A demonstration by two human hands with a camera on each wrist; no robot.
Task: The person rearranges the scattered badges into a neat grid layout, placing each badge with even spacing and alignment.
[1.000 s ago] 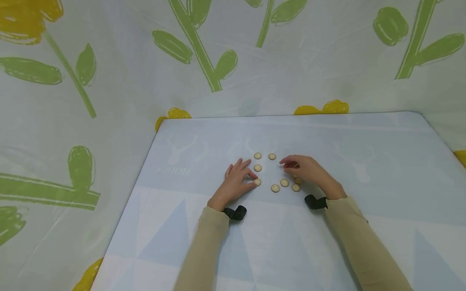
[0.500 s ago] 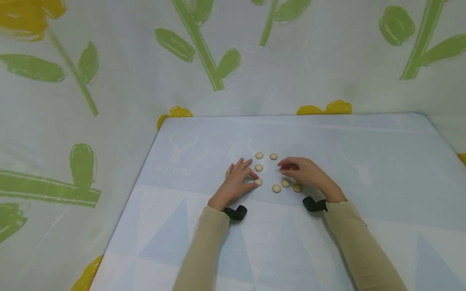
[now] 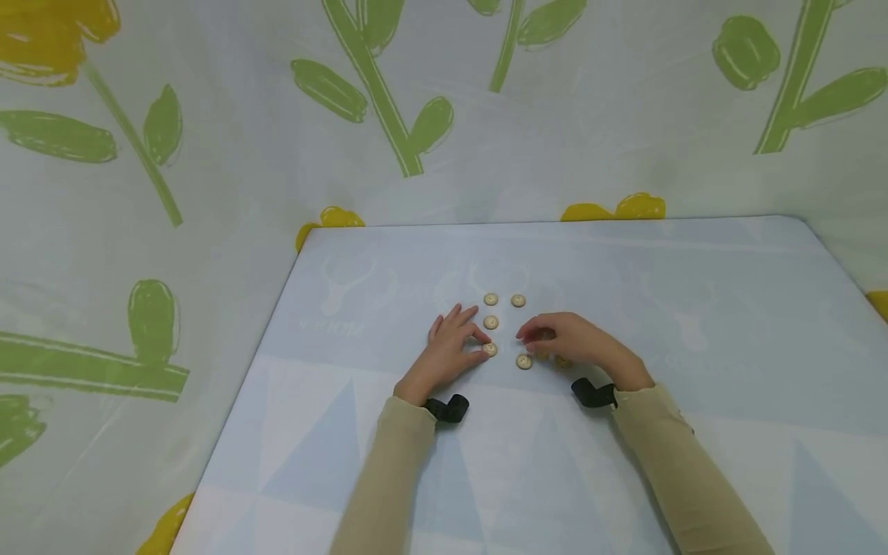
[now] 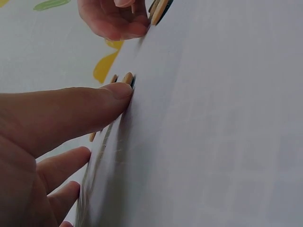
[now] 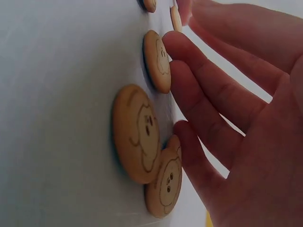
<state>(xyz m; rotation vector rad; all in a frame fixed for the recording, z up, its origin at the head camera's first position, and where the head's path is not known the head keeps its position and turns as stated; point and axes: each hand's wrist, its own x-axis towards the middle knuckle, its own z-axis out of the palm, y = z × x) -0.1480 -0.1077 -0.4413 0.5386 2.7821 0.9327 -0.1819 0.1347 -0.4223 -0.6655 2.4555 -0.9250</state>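
My left hand (image 3: 447,348) pinches a small round wooden disc (image 3: 489,350) between thumb and index finger, the other fingers spread on the table. In the left wrist view the thumb (image 4: 116,92) presses the disc's edge. To the right, my right hand (image 3: 572,339) arches over several similar discs, its fingers loosely bent and nothing seen gripped. The right wrist view shows its fingertips beside a disc with a line drawing (image 5: 158,61). Nearer that camera, a tilted disc (image 5: 135,132) overlaps another disc (image 5: 163,184). A disc (image 3: 523,361) lies just left of the right thumb.
Beyond the hands, discs lie at the back left (image 3: 491,299), back right (image 3: 518,301) and just below the left one (image 3: 491,322). A pale blue patterned cover lies on the table (image 3: 527,478). Black wrist cameras (image 3: 593,393) sit at both wrists. A flower-print curtain (image 3: 486,154) stands behind.
My right hand has moved left and toward me, from beside the discs to over them, hiding some. The left hand stays pinching the same disc.
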